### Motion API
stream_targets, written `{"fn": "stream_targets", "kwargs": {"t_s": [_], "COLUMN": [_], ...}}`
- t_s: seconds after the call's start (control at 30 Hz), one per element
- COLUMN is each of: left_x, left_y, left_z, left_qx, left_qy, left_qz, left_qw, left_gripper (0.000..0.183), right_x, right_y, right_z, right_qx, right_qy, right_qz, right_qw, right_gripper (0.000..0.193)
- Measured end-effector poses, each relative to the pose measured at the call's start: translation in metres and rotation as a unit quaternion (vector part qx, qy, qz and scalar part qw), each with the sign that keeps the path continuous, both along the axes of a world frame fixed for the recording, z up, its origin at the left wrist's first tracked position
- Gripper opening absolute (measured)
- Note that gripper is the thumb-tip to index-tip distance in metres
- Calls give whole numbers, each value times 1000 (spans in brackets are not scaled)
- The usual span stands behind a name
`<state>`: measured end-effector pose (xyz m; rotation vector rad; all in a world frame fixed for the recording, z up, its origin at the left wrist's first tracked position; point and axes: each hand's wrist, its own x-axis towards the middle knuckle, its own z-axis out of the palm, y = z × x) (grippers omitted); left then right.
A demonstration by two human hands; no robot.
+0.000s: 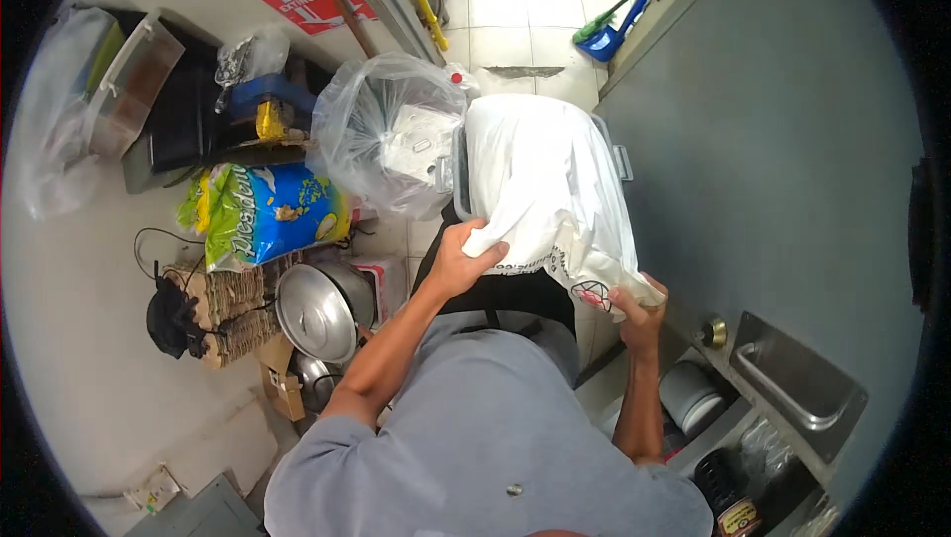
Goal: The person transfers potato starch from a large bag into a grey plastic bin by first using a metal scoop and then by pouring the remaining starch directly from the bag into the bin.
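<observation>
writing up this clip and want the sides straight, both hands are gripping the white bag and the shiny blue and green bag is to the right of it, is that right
Not quite: the shiny blue and green bag is to the left of the white bag, as the head view shows. The left hand and right hand are both gripping the white bag.

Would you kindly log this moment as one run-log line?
left hand: holds white bag by near edge; right hand: holds its near right corner; white bag: over grey container; clear plastic bag: left of container
</observation>
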<state>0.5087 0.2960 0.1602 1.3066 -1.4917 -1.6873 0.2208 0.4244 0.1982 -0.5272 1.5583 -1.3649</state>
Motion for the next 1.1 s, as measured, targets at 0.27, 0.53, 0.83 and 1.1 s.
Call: {"fn": "stream_targets", "kwargs": {"t_s": [0.27, 0.53, 0.83, 1.1], "left_x": [14, 24, 34, 20], "left_y": [59, 80, 86, 137], "left_z": [19, -4, -18, -30], "left_qx": [-17, -97, -197, -107], "left_qy": [19, 6, -10, -75], "left_qz": [-41, -57, 32, -20], "left_qw": [999, 994, 980, 991], "left_gripper": [26, 27, 31, 27], "right_x": [27, 41, 49, 10], "right_y": [81, 131, 118, 147], "right_z": [6, -26, -52, -110], "right_qx": [-21, -19, -21, 54], "right_qy": [28, 117, 68, 91], "right_qz": [1, -18, -30, 95], "right_qw": [999, 993, 997, 990], "right_gripper": [8, 28, 24, 43]}}
